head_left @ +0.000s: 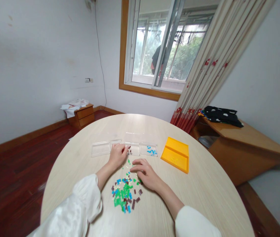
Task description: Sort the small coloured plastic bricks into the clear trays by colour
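Note:
My left hand (118, 154) is over the clear plastic boxes, its curled fingertips at the left end of a clear box (135, 149) with small brown pieces (129, 150) in it. Those fingers look pressed together; whatever they may hold is hidden. Just behind the heap of small building bricks (123, 193), my right hand (145, 172) hovers low with fingers apart, nearest some small loose pieces. Green, blue, brown and cream bricks make up the heap. Another clear box (156, 150) holds small blue pieces (151, 151).
A yellow case (175, 148) with its lid open lies at the right, a few yellow pieces inside. At the left is another clear box (100, 149). The round table (199, 197) has a curved edge. A wooden desk (250, 144) stands beyond it. A person (156, 59) shows through the window.

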Demonstrator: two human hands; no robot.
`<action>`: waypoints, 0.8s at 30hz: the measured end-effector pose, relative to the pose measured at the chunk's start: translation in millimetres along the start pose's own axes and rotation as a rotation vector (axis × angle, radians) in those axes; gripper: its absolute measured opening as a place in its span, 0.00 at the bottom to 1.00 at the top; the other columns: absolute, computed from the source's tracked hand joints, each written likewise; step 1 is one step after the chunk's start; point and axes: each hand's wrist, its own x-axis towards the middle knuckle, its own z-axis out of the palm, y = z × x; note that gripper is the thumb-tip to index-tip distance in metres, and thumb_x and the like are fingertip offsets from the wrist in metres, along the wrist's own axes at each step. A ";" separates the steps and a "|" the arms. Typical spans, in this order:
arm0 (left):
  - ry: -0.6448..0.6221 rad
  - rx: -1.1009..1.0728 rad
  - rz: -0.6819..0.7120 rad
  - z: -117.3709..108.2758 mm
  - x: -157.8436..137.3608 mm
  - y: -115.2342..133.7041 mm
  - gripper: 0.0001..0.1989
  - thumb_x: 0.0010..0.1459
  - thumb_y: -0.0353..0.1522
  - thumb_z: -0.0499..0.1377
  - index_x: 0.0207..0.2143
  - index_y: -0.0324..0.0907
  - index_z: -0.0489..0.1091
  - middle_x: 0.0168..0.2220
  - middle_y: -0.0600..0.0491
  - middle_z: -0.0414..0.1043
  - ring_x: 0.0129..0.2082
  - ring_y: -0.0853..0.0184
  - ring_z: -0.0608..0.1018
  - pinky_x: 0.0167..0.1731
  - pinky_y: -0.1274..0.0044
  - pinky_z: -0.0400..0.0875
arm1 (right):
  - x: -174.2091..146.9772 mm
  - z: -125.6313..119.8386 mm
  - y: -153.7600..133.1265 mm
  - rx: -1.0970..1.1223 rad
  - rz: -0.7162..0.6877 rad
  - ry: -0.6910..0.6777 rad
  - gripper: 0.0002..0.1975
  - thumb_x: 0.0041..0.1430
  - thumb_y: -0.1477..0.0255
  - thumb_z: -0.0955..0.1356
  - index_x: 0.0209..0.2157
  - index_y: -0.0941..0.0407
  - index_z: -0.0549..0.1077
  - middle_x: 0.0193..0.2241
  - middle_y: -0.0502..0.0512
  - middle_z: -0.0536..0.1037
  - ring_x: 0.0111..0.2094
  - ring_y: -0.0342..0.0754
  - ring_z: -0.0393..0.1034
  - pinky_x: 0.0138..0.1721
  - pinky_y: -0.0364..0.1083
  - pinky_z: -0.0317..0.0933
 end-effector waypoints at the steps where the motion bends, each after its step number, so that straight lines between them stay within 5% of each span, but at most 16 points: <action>1: 0.004 -0.003 0.003 -0.1 0.0 0.1 0.19 0.60 0.36 0.47 0.18 0.40 0.61 0.19 0.55 0.65 0.25 0.68 0.66 0.35 0.73 0.55 | -0.5 -0.5 -1.7 -0.016 -0.014 -0.026 0.22 0.47 0.85 0.60 0.35 0.50 0.78 0.45 0.54 0.70 0.50 0.48 0.61 0.54 0.52 0.55; 24: 0.019 -0.001 0.016 2.8 -0.2 -2.5 0.19 0.60 0.36 0.48 0.18 0.40 0.61 0.19 0.55 0.64 0.25 0.68 0.65 0.35 0.74 0.55 | 0.5 -6.3 13.1 -0.263 -0.071 0.176 0.08 0.46 0.83 0.63 0.25 0.57 0.69 0.25 0.53 0.71 0.32 0.47 0.65 0.35 0.46 0.61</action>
